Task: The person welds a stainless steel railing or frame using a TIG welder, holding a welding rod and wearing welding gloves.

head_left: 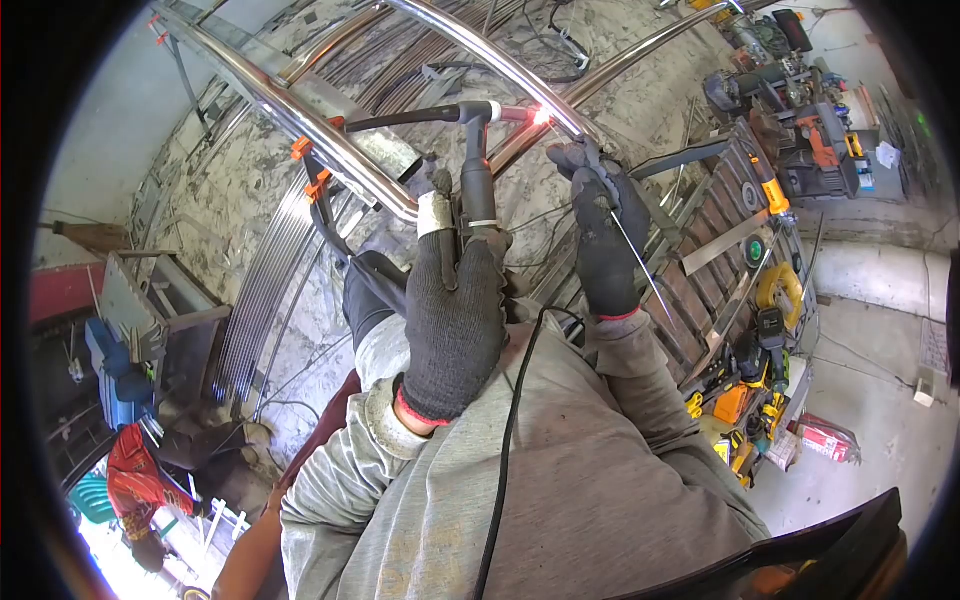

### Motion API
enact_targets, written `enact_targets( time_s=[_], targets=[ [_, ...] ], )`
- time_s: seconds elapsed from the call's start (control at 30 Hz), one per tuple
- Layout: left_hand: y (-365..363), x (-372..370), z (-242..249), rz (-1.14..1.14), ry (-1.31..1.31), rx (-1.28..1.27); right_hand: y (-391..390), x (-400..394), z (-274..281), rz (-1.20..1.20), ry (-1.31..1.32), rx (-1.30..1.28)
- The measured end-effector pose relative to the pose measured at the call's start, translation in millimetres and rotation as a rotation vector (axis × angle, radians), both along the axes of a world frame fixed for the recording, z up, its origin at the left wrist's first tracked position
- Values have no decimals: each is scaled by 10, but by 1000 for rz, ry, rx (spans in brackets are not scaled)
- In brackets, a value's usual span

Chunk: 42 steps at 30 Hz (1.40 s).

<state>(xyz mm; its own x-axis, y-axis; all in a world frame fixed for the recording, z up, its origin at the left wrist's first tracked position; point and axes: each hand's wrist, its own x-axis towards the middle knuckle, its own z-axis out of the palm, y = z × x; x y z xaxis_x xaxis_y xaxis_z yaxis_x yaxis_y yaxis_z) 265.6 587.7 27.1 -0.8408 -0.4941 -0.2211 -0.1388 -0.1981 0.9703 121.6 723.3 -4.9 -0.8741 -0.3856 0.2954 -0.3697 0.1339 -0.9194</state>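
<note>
A dark glove covers my left hand (pixel 455 300), whose fingers are wrapped round the handle of a black welding torch (pixel 478 165). The torch's tip points right, where a bright glow (pixel 542 116) shows against a shiny metal tube (pixel 490 62). My right hand (pixel 605 235), also gloved, is closed on a thin metal rod (pixel 642 262) just below the right end of that tube. Another polished tube (pixel 300 125) slants down from the upper left and ends near my left hand. Orange-tipped clamps (pixel 316 180) hang by it.
Metal strips (pixel 262 290) lie on the floor at left. A slatted rack (pixel 690 300) stands at right, with power tools (pixel 765 400) beyond it and more tools (pixel 825 140) at upper right. Another person in red (pixel 145 480) is at lower left. A black cable (pixel 505 440) crosses my shirt.
</note>
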Motion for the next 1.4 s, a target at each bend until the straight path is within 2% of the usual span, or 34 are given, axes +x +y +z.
enact_targets(
  time_s=[0.03, 0.07, 0.13, 0.27, 0.33, 0.57, 0.63, 0.67, 0.73, 0.87, 0.93, 1.07, 1.13, 1.17, 1.2, 1.23, 1.27, 1.33, 1.4],
  targets=[
    [0, -9, 51, 25, -41, 161, -7, 3, 5, 6, -6, -8],
    [-2, -2, 30, 25, -42, 162, -25, 3, -14, 6, -8, -8],
    [-9, 18, -48, -20, 27, -88, -72, -10, -81, -46, 62, -129],
    [-25, -10, 4, -41, -27, -74, -82, -23, -133, -52, 94, -139],
    [-29, -38, 171, 20, -96, 167, -82, -16, -111, -55, 77, -113],
    [-28, -15, 26, 12, -13, 100, -29, -21, -115, -2, 52, -15],
    [-42, -5, -96, -29, 50, -302, -34, -18, -120, -7, 29, -37],
    [-38, -4, -68, -30, 50, -302, -40, -9, -102, -7, 29, -37],
    [-29, -7, 58, -20, -68, 32, -53, 17, -49, -21, -1, -28],
    [-30, 1, 30, -15, -66, 52, -40, 13, -55, -28, 23, -1],
    [-42, 19, -179, -35, 46, -330, -35, 4, -79, -32, 43, 5],
    [-6, -6, -101, -5, 55, -417, -58, 39, -28, -30, -6, 19],
    [41, -16, 55, 57, 23, 339, -100, 64, -35, -61, -53, -195],
    [52, 8, -111, 34, 304, 523, 1, 37, -199, -149, 359, 51],
    [81, 59, -221, 35, 202, 450, 127, -56, -314, -173, 648, 192],
    [67, 45, -125, 36, 100, 377, 141, -97, -300, -196, 937, 333],
    [56, 33, -52, 35, 100, 377, 78, -39, -194, -196, 937, 334],
    [42, 9, 45, 47, 39, 447, -44, 110, 6, -118, 228, 69],
    [38, -4, 47, 44, 31, 404, -59, 68, -3, -108, 266, 59]
  ],
)
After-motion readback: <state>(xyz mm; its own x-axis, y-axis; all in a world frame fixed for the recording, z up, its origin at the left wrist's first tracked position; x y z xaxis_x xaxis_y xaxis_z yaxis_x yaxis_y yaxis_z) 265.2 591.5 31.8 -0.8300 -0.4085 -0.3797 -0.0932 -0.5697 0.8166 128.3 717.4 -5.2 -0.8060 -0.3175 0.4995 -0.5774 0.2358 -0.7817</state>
